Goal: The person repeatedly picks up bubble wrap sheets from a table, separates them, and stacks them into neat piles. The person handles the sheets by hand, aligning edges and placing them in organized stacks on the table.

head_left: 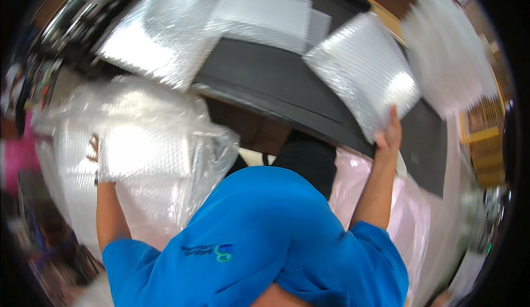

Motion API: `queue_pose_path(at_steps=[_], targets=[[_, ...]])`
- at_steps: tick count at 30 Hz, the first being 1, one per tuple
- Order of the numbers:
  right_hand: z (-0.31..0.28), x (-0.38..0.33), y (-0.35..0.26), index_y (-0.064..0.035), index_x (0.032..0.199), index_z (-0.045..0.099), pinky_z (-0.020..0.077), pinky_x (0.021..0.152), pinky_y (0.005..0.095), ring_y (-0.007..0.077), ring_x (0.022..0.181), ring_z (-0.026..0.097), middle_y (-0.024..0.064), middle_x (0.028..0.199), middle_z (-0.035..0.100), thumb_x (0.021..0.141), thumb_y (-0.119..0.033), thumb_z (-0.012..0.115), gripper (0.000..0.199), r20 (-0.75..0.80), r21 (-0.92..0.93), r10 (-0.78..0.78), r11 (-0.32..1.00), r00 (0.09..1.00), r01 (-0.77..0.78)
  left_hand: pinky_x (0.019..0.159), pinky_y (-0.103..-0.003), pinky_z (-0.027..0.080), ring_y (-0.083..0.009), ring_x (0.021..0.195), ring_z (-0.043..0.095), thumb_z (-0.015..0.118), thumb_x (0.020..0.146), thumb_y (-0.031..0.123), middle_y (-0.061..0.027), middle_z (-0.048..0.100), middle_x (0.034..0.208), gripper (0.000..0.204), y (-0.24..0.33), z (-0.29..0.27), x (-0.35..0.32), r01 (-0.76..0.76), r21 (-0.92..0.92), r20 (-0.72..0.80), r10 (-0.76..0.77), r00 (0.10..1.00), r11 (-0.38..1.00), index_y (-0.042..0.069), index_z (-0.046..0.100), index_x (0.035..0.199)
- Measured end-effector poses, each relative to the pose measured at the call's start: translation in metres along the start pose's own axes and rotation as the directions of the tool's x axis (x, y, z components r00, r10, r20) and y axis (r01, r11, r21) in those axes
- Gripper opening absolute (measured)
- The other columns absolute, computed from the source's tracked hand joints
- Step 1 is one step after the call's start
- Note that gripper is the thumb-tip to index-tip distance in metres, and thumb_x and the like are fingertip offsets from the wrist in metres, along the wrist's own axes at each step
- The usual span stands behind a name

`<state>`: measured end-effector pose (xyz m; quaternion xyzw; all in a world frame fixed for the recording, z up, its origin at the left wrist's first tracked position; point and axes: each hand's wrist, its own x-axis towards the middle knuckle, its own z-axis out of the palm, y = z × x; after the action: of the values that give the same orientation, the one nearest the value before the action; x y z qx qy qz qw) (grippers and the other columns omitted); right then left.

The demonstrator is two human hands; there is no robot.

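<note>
My right hand grips the near corner of a clear bubble-wrap pouch, which is tilted over the right part of a black tabletop. Off to the left, my left hand is at the edge of a stack of bubble-wrap sheets. Its fingers curl at that edge, while the rest of the hand is partly covered and blurred. Loose clear plastic bagging surrounds this stack. Farther back on the table, more bubble-wrap pouches overlap one another.
A large shiny bubble-wrap piece lies at the back left. At the far right stands a blurred pile of translucent sheets, near a yellow rack. Pinkish plastic spreads beside my right forearm. Metal machine parts are at the upper left.
</note>
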<state>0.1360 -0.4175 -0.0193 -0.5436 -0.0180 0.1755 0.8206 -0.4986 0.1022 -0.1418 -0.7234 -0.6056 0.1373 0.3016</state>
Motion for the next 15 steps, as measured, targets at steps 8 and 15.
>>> queue_pose_path(at_steps=[8, 15], targets=[[-0.018, -0.038, -0.023, -0.0004, 0.114, 0.045, 0.0394, 0.087, 0.0386, 0.0250, 0.099, 0.049, 0.0112, 0.106, 0.052, 0.077, -0.026, 0.063, 0.048, 0.093, 0.284, -0.005, 0.959, 0.996, -0.022, 0.084, -0.055, 0.027, -0.0286, 0.114, 0.032, 0.042, 0.083, 0.034, -0.0118, 0.028, 0.130, 0.053, 0.013, -0.027, 0.057, -0.004, -0.426, 0.200, 0.098, 0.975, 0.905, 0.005, 0.032, 0.127], [-0.143, -0.082, -0.056, -0.0040, 0.114, 0.047, 0.0345, 0.094, 0.0375, 0.0211, 0.106, 0.046, 0.0063, 0.113, 0.050, 0.080, -0.030, 0.059, 0.045, -0.366, 0.138, -0.311, 0.914, 0.877, 0.382, 0.075, -0.045, 0.039, -0.0274, 0.100, 0.046, 0.043, 0.083, 0.022, -0.0144, 0.042, 0.120, 0.042, -0.120, -0.019, 0.040, 0.258, -0.938, 0.290, 0.117, 0.950, 0.233, 0.002, 0.040, 0.120]])
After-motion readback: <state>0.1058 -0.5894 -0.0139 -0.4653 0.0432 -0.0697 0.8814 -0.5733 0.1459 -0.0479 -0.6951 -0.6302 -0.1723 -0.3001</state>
